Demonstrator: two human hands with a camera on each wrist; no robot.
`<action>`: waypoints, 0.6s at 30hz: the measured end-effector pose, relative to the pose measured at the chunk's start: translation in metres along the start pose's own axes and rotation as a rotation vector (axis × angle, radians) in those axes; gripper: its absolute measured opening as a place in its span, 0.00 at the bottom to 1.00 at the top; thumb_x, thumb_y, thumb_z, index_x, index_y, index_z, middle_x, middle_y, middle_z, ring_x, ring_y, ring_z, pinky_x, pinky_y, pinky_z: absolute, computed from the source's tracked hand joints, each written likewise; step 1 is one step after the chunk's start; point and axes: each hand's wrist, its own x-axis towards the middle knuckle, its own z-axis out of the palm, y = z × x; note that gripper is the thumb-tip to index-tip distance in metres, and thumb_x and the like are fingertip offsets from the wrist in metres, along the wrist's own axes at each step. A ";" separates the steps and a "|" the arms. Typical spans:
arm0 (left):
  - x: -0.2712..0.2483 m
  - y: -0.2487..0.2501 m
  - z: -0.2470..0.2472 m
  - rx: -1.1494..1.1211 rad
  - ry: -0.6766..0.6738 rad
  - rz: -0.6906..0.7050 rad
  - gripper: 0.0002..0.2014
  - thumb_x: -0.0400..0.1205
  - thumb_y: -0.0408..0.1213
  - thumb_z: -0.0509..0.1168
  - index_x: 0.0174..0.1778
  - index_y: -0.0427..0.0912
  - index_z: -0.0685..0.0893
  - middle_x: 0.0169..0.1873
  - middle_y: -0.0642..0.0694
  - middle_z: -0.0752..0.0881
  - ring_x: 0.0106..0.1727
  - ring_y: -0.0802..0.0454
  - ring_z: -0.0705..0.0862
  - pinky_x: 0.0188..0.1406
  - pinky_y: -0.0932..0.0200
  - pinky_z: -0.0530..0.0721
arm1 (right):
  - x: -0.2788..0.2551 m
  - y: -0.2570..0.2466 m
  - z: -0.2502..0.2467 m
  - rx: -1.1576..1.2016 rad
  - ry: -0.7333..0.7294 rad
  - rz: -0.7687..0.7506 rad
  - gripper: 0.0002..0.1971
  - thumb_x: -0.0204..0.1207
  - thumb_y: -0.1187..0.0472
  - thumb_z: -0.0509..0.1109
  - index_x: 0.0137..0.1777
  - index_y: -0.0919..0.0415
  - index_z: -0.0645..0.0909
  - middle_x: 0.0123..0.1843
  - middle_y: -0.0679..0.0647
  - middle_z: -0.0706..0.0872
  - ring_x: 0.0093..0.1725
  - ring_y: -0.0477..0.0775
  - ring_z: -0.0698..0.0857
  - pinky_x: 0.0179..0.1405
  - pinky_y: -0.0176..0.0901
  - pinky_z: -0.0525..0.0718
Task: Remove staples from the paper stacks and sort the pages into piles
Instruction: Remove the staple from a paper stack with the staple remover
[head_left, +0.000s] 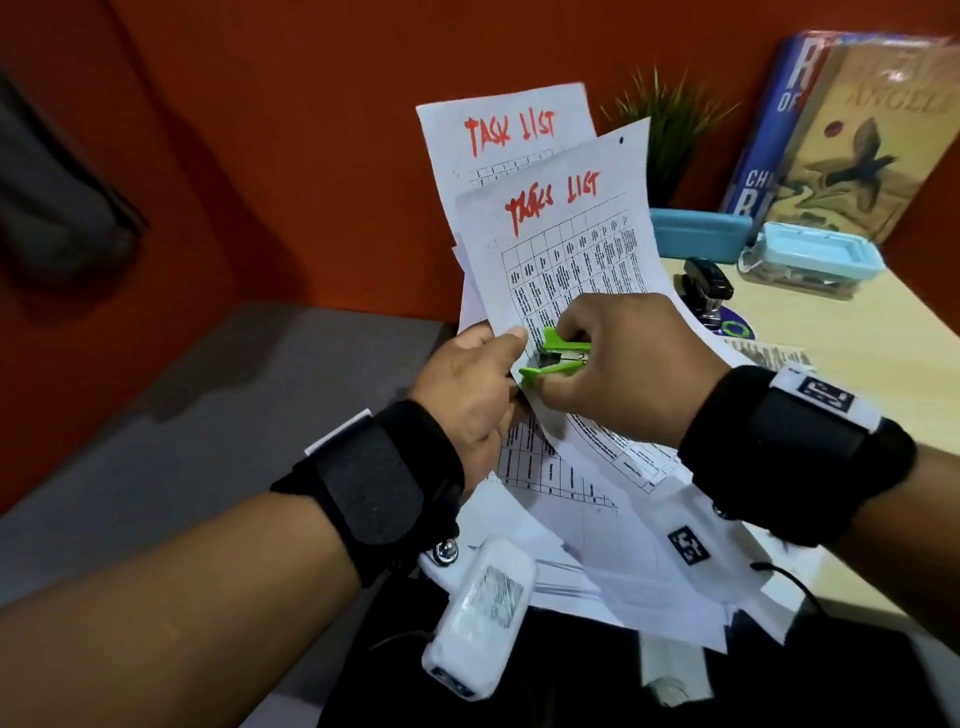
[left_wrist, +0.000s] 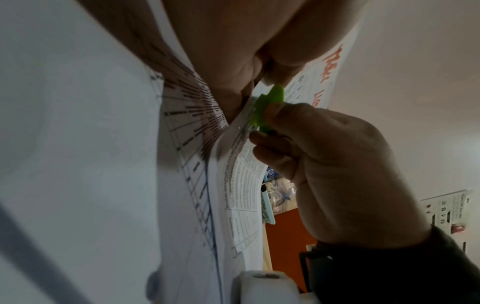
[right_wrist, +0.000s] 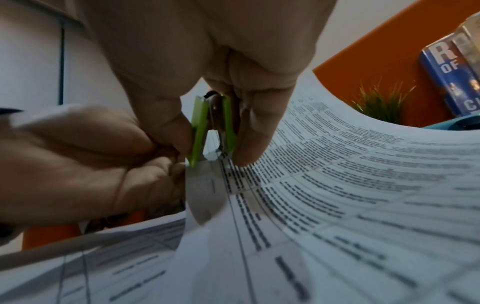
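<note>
The right hand (head_left: 631, 364) is squeezing the green staple remover (head_left: 558, 358) onto the paper stack (head_left: 566, 249) beside the left hand (head_left: 470, 384), which is pinching that edge; a skewed pull could tear the page.

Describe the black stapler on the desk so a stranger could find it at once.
Start at the two books leaning on the orange wall. In front lie a light blue case and a light blue tray. Just left of the tray stands the black stapler, the only black item there.
</note>
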 end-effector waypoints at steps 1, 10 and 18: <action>-0.001 0.000 -0.001 -0.006 0.001 0.003 0.12 0.90 0.32 0.62 0.40 0.40 0.77 0.26 0.42 0.87 0.25 0.49 0.86 0.38 0.48 0.87 | 0.000 -0.001 0.000 -0.008 0.007 0.001 0.18 0.64 0.43 0.77 0.48 0.55 0.83 0.40 0.48 0.86 0.41 0.51 0.80 0.39 0.42 0.75; -0.007 0.003 -0.003 -0.020 -0.002 -0.005 0.12 0.90 0.31 0.61 0.39 0.40 0.76 0.40 0.32 0.83 0.40 0.41 0.82 0.60 0.23 0.80 | 0.000 -0.008 0.000 -0.016 0.055 0.001 0.17 0.65 0.41 0.76 0.45 0.54 0.84 0.38 0.48 0.86 0.41 0.52 0.82 0.39 0.42 0.75; -0.004 0.000 -0.004 0.000 0.016 -0.005 0.14 0.89 0.32 0.61 0.36 0.41 0.78 0.39 0.33 0.84 0.36 0.44 0.83 0.47 0.41 0.82 | 0.000 -0.012 -0.001 0.015 0.052 -0.008 0.16 0.67 0.45 0.76 0.45 0.57 0.87 0.38 0.52 0.88 0.42 0.55 0.85 0.45 0.49 0.83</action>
